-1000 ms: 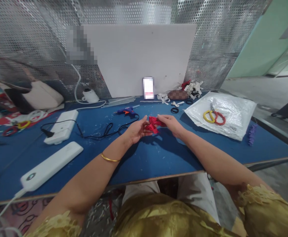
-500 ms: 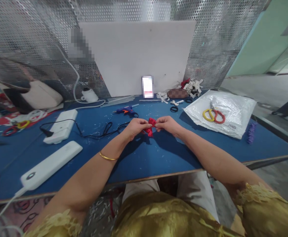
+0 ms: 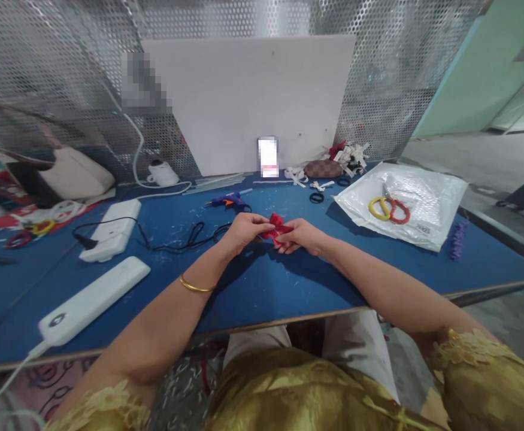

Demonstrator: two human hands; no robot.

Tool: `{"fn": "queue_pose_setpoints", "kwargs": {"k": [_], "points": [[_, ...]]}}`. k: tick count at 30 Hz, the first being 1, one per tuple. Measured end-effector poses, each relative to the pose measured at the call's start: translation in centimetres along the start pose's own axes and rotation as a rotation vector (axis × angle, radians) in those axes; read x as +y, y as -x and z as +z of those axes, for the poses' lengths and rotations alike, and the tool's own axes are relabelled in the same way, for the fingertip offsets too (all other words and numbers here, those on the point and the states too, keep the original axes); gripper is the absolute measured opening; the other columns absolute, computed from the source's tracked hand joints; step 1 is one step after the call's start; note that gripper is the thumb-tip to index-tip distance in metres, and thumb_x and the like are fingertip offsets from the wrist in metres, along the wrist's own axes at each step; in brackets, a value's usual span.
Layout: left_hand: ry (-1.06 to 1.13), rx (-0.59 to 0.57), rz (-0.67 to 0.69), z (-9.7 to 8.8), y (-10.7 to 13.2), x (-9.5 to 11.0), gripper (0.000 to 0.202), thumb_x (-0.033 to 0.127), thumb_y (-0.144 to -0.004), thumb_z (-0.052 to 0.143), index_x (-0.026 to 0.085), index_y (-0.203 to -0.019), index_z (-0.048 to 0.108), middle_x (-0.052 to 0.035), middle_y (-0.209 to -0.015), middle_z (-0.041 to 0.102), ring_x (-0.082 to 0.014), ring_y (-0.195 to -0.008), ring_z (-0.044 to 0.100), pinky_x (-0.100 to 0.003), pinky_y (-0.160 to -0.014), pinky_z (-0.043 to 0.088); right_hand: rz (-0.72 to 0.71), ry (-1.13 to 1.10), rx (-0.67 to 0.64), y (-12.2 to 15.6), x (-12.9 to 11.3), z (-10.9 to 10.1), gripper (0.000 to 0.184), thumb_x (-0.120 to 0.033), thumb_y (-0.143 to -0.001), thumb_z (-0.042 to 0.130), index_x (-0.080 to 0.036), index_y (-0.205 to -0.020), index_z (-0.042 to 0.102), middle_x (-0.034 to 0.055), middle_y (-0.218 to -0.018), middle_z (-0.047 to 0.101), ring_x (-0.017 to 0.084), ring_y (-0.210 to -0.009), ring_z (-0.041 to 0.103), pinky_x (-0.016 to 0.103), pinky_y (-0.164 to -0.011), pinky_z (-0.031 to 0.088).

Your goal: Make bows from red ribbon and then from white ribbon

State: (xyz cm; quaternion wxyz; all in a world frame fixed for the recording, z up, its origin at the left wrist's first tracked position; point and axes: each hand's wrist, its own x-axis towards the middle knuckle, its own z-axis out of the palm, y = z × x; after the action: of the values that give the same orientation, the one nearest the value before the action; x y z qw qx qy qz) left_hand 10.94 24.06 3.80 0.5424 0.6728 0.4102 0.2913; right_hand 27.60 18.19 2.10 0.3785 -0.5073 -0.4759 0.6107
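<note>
A small red ribbon bow (image 3: 276, 222) is held just above the blue table, between my two hands. My left hand (image 3: 246, 230) pinches its left side between thumb and forefinger. On the other side, my right hand (image 3: 303, 235) is closed on the bow's right part, thumb on top and fingers curled beneath. My fingers cover some of the ribbon. Behind my left hand lies a blue glue gun (image 3: 228, 200) with an orange trigger, its nozzle pointing left.
A white padded mailer (image 3: 427, 206) with red-and-yellow scissors (image 3: 390, 209) lies right. Black hair ties (image 3: 316, 197) and a phone (image 3: 268, 157) stand further back. Leftward are a power strip (image 3: 111, 230), a long white device (image 3: 93, 300), a black cord (image 3: 172, 246) and a handbag (image 3: 79, 170).
My right hand has shifted down and slightly left, and its fingers now curl under the bow. The bow appears more spread out. My left hand stays nearly still.
</note>
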Motion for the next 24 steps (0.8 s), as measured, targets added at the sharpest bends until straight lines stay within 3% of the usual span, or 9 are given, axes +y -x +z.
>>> {"fn": "queue_pose_setpoints", "kwargs": {"k": [8,12,15,20,24], "points": [[0.006,0.025,0.061,0.5,0.0,0.1,0.018,0.028,-0.057,0.075,0.013,-0.065,0.070,-0.0020,-0.052,0.061,-0.0089,-0.047,0.051,-0.021,-0.050,0.041,0.096,-0.125,-0.116,0.2,-0.4,-0.7,0.013,-0.014,-0.069,0.072,-0.009,-0.079,0.066,0.0080,-0.069,0.070,0.012,-0.057,0.065,0.018,-0.054,0.055],[0.011,0.015,-0.010,0.0,-0.1,0.2,0.020,0.029,-0.057,0.076,0.012,-0.067,0.069,-0.0007,-0.053,0.061,-0.0085,-0.049,0.051,-0.021,-0.051,0.042,0.044,-0.050,-0.085,0.0,-0.3,-0.5,0.022,-0.027,-0.074,0.072,-0.011,-0.088,0.064,0.0082,-0.078,0.070,0.013,-0.060,0.067,0.019,-0.053,0.055],[0.012,0.000,-0.036,-0.6,-0.3,0.3,0.024,0.033,-0.058,0.076,0.014,-0.070,0.069,-0.0009,-0.057,0.063,-0.0098,-0.052,0.054,-0.022,-0.053,0.044,0.000,-0.026,-0.010,-0.1,-0.5,-0.6,0.029,-0.041,-0.083,0.061,-0.012,-0.088,0.063,0.0084,-0.080,0.070,0.014,-0.057,0.066,0.019,-0.047,0.053],[0.029,-0.007,-0.048,-1.1,-0.7,0.0,0.033,0.046,-0.062,0.072,0.014,-0.071,0.069,-0.0017,-0.061,0.063,-0.0113,-0.055,0.055,-0.023,-0.053,0.044,-0.038,-0.042,0.084,-0.2,-0.8,-0.7,0.019,-0.022,-0.090,0.052,-0.012,-0.075,0.058,0.0043,-0.066,0.068,0.011,-0.052,0.064,0.017,-0.047,0.052],[0.033,-0.022,-0.066,-1.2,-0.8,-0.1,0.040,0.054,-0.065,0.068,0.014,-0.072,0.068,-0.0014,-0.057,0.061,-0.0106,-0.052,0.052,-0.023,-0.049,0.042,-0.023,-0.017,0.089,-0.3,-0.5,-0.6,0.018,-0.018,-0.090,0.050,-0.013,-0.075,0.057,0.0037,-0.064,0.067,0.010,-0.051,0.064,0.017,-0.046,0.052]]}}
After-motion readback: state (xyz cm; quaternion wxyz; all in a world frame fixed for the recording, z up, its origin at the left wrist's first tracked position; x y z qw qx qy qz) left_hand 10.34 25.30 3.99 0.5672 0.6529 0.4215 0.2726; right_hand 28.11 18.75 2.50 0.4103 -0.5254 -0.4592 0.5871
